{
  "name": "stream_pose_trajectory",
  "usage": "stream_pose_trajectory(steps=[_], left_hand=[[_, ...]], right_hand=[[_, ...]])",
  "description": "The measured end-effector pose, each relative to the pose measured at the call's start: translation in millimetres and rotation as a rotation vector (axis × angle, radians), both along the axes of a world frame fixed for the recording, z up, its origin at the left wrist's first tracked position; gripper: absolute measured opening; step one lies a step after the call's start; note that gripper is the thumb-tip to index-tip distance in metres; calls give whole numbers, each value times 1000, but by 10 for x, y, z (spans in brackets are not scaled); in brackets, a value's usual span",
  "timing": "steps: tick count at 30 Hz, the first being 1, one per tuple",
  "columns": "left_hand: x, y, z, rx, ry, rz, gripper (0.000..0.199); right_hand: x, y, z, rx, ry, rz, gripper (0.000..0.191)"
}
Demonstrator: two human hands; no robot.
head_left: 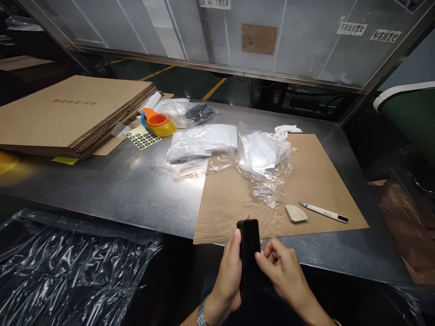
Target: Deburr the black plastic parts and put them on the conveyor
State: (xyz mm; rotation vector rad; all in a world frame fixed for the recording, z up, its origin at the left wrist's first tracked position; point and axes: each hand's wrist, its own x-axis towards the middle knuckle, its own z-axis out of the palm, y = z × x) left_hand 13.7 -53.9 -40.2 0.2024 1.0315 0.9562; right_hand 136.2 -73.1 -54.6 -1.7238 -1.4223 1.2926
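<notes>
A black rectangular case [250, 240] with rounded corners stands nearly upright before me, just off the table's front edge; its exact kind does not show. My left hand [231, 271] is closed around its left side, the thumb lying along the edge. At the right edge, my right hand [280, 267] has its thumb against the case and its fingers curled in. Beyond the hands lies a cardboard sheet [231, 199]. A beige wedge-shaped piece [296, 213] rests on it beside a craft knife [322, 211] marked A26.
Clear plastic bags with white contents [204, 140] lie mid-table, another such bag [263, 154] on the cardboard. White gloves [287, 130] sit behind. Leftward are an orange and yellow tape dispenser [158, 124], a sticker sheet [142, 137] and stacked cardboard [68, 113]. Black plastic sheeting [74, 267] hangs at lower left.
</notes>
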Motion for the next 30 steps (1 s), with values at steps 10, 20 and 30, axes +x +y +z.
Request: stream_pose_trajectory(steps=[10, 20, 30], left_hand=[[-69, 8, -34, -136, -157, -360, 50], [-197, 158, -74, 36, -326, -465, 48], [-40, 131, -50, -26, -211, -36, 58]], right_hand=[[241, 381, 26, 57, 228, 40, 37], [297, 184, 130, 195, 179, 124, 28], [249, -52, -149, 1244, -596, 163, 44]])
